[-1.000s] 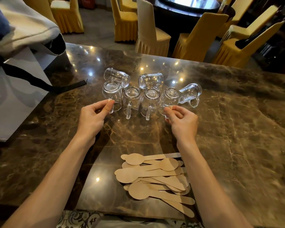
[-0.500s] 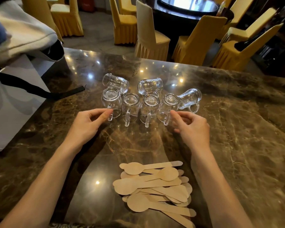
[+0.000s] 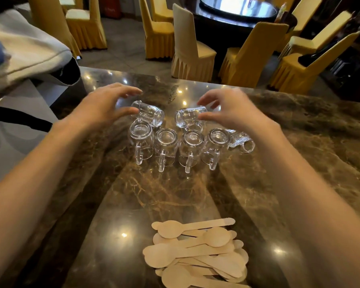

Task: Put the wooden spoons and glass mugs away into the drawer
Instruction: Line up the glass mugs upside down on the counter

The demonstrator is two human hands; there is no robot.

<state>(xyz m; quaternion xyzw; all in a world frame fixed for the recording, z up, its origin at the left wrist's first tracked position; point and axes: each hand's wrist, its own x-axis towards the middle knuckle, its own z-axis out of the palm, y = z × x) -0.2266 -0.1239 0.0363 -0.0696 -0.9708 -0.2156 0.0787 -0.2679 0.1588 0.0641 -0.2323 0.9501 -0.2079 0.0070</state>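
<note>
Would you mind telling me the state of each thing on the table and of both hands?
Row of four mugs, upside down, handles toward the camera.
Left back mug, lying on its side.
Right back mug, lying on its side.
Far-right mug, lying on its side.
Spoons, piled flat.
Left hand, open, fingers spread by the left back mug.
Right hand, open, fingers spread by the right back mug.

Marble table (image 3: 299, 159): glass mugs (image 3: 166, 142), wooden spoons (image 3: 195, 250), bag (image 3: 13, 125).
</note>
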